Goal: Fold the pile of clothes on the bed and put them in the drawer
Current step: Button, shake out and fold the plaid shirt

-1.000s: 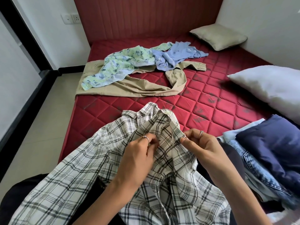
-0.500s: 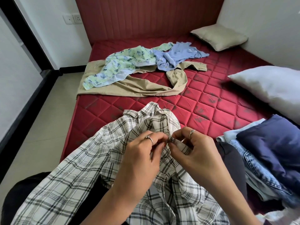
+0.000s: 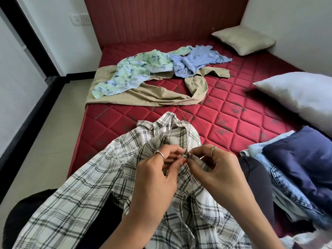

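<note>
A white and grey plaid shirt (image 3: 93,191) lies across my lap and the near edge of the red quilted mattress (image 3: 233,112). My left hand (image 3: 158,178) and my right hand (image 3: 213,169) pinch the shirt's front edges together just below the collar, fingertips touching at a button. Farther up the bed lie a green floral garment (image 3: 129,72), a light blue garment (image 3: 195,62) and beige trousers (image 3: 152,96), all unfolded. No drawer is in view.
A stack of folded clothes, with a navy piece (image 3: 309,162) on top and denim (image 3: 285,184) below, sits at my right. A white pillow (image 3: 298,94) and a beige cushion (image 3: 244,40) lie along the right wall. Tiled floor (image 3: 45,141) runs along the left.
My two hands have come together at the shirt's front, from holding the two edges apart to pinching them at one spot near the collar.
</note>
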A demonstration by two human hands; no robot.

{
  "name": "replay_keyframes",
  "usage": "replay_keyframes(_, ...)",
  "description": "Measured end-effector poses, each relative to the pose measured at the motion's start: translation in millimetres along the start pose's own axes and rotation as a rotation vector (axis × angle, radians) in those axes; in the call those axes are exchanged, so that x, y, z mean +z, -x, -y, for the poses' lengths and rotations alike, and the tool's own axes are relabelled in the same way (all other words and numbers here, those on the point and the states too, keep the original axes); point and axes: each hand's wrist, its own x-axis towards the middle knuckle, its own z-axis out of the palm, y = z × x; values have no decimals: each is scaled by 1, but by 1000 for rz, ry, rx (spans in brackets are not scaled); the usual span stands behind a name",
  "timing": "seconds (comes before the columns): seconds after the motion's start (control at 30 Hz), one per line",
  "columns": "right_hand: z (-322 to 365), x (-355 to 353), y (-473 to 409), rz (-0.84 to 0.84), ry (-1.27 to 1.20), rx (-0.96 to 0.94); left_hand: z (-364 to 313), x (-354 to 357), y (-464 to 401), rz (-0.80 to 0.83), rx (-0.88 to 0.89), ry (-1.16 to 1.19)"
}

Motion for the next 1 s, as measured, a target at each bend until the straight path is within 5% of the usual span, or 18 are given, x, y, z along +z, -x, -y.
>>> replay_keyframes(1.0, -19, -4, 2, 101, -132, 72, -3, 2, 3, 40, -242, 141)
